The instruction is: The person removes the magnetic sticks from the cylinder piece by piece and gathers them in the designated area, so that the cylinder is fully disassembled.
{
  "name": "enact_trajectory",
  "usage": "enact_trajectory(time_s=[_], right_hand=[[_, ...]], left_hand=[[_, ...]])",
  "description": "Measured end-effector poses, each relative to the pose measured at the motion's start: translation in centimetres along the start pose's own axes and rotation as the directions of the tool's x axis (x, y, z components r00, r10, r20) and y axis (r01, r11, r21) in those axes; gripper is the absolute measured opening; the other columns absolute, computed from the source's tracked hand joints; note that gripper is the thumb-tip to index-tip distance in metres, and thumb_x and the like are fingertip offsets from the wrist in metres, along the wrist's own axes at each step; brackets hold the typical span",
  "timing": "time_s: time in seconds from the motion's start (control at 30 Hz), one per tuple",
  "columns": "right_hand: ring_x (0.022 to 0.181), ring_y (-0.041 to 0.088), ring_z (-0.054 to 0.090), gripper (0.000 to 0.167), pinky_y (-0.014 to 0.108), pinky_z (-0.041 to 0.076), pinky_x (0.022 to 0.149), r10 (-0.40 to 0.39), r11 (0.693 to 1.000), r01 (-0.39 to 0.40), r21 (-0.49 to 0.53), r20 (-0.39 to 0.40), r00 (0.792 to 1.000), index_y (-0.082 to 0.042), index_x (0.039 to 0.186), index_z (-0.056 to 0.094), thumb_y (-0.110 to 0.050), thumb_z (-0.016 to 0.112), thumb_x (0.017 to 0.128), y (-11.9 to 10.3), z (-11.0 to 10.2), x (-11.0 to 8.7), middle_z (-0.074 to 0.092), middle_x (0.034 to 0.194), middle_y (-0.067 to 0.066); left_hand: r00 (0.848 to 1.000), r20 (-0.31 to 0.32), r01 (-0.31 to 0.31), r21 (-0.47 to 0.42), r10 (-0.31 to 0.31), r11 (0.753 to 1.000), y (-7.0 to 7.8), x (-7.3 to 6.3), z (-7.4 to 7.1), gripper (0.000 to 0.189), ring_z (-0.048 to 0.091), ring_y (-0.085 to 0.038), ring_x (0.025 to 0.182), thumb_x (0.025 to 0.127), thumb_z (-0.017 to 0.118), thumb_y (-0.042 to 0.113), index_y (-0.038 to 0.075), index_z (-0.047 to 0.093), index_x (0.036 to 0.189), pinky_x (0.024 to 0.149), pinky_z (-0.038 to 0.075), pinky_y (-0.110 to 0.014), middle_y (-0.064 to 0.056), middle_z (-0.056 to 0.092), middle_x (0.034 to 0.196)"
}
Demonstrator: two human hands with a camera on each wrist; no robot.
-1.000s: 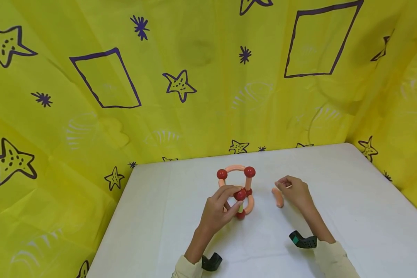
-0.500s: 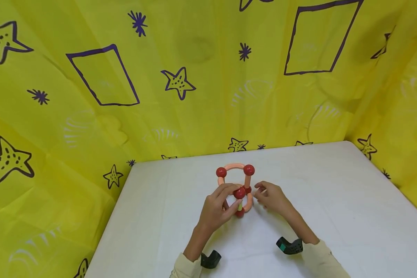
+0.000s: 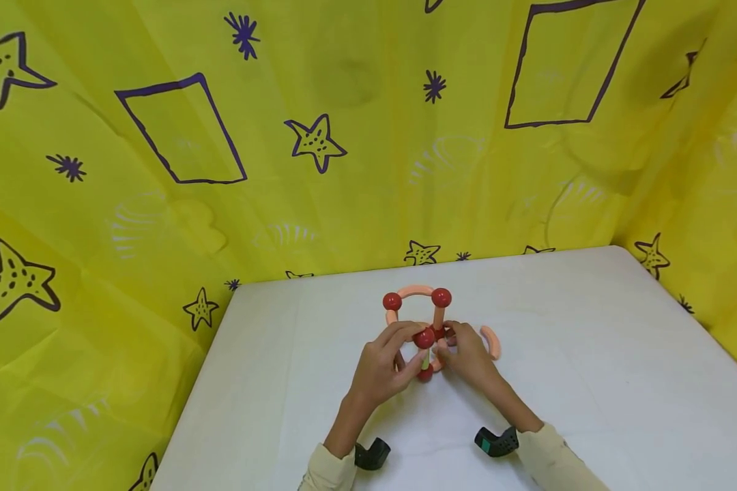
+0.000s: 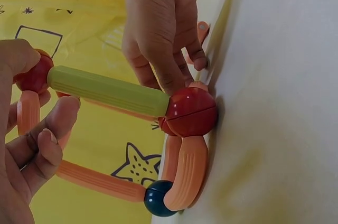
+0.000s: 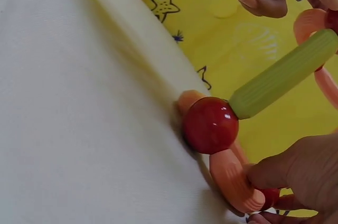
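A magnetic building frame of balls and rods stands on the white table. At its near top corner, my left hand pinches a red ball. A straight green rod runs from that ball down to a lower red ball by the tabletop. My right hand is at the frame's lower right side; in the right wrist view, its thumb and fingers grip a curved orange rod joined to the lower ball. A dark blue ball forms another low corner, seen in the left wrist view.
One loose curved orange rod lies on the table just right of my right hand. Behind the frame, two more red balls stand higher, joined by an orange arch. A yellow patterned curtain encloses the table's back and sides.
My right hand has moved left, away from the loose curved rod, to the frame's lower right side, and now grips there. The left hand keeps its pinch on the top ball.
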State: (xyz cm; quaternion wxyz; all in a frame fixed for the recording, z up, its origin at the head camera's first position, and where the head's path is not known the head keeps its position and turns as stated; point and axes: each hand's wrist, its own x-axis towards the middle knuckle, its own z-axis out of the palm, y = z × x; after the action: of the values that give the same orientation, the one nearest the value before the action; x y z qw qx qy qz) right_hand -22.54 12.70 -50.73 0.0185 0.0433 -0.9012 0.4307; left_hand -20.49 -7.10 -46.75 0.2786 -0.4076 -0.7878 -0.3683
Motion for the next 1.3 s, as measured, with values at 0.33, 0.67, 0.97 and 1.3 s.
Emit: enact_trajectory(time_s=[0.33, 0.67, 0.97, 1.3], right_hand=[[0.092, 0.028, 0.060, 0.043, 0.037, 0.053, 0.078, -0.040, 0.999, 0.039, -0.019, -0.079, 0.996, 0.010, 0.123, 0.057, -0.003, 0.068, 0.084, 0.1, 0.6, 0.4, 0.064, 0.103, 0.021], [0.087, 0.026, 0.061, 0.040, 0.032, 0.052, 0.073, -0.058, 0.998, 0.057, -0.020, -0.084, 0.995, 0.009, 0.120, 0.060, 0.000, 0.069, 0.082, -0.3, 0.7, 1.0, 0.066, 0.100, 0.019], [0.089, 0.026, 0.064, 0.039, 0.040, 0.055, 0.079, -0.106, 0.994, 0.106, 0.011, 0.006, 0.994, 0.004, 0.123, 0.061, -0.002, 0.068, 0.085, 0.1, 0.3, 2.2, 0.068, 0.107, 0.019], [0.104, 0.026, 0.062, 0.032, 0.052, 0.049, 0.097, -0.195, 0.981, 0.190, 0.044, 0.158, 0.968, -0.006, 0.120, 0.064, -0.001, 0.066, 0.088, 1.0, -0.4, 4.2, 0.069, 0.115, 0.012]], left_hand=[[0.999, 0.025, 0.040, 0.035, -0.041, 0.999, -0.6, -0.2, -0.7, 0.044, 0.052, -0.002, 0.050, 0.084, 0.066, 0.011, 0.010, 0.056, 0.127, 0.053, 0.042, -0.005, -0.003, 0.064, 0.117], [1.000, 0.015, 0.006, 0.078, -0.007, 0.997, -1.1, -0.2, -1.3, 0.037, 0.055, -0.002, 0.051, 0.085, 0.070, 0.011, 0.007, 0.062, 0.121, 0.053, 0.045, -0.006, -0.005, 0.063, 0.117], [0.999, 0.040, -0.016, 0.068, 0.013, 0.998, -1.0, 0.0, -1.5, 0.037, 0.056, -0.003, 0.055, 0.085, 0.073, 0.013, 0.006, 0.063, 0.120, 0.057, 0.043, -0.002, -0.003, 0.062, 0.116], [0.998, 0.058, -0.038, 0.016, 0.037, 0.999, -0.8, 0.1, -1.6, 0.041, 0.054, -0.004, 0.051, 0.082, 0.077, 0.012, 0.003, 0.062, 0.120, 0.056, 0.042, -0.002, -0.006, 0.062, 0.114]])
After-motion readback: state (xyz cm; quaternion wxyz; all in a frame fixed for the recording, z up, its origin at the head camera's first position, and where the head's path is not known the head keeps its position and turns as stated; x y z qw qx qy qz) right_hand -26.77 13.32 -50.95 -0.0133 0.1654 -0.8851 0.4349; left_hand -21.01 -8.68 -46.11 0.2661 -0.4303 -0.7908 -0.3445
